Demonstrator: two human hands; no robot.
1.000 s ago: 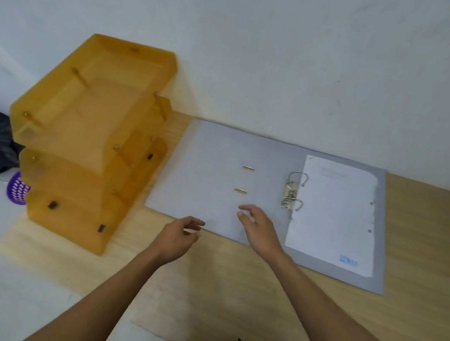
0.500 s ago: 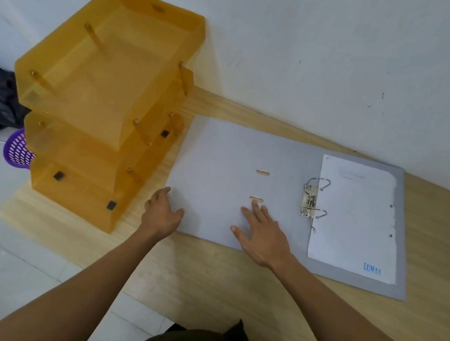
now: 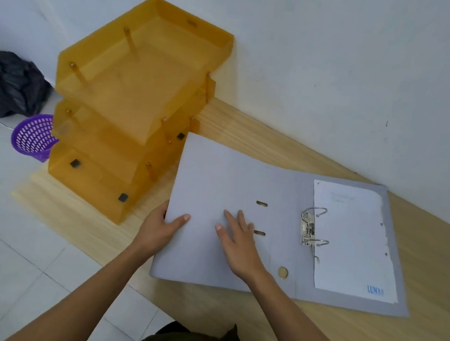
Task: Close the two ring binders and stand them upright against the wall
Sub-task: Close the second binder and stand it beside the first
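One grey ring binder (image 3: 217, 175) lies open on the wooden table, its left cover tilted up off the surface. My left hand (image 3: 160, 226) grips that cover's left edge, thumb on top and fingers underneath. My right hand (image 3: 239, 242) rests flat on the inside of the same cover, fingers spread, beside the two slots. The metal ring mechanism (image 3: 309, 230) sits at the spine with its rings shut. A white sheet (image 3: 350, 240) lies on the right cover. Only this one binder is in view.
A stack of orange translucent letter trays (image 3: 130, 109) stands just left of the binder, close to the raised cover. The white wall (image 3: 341, 71) runs behind the table. A purple basket (image 3: 33, 136) and a dark bag (image 3: 3, 83) sit on the floor at left.
My left hand has gone from resting at the cover's corner to gripping its edge, and the left cover has lifted off the table. My right hand stays flat on the cover.
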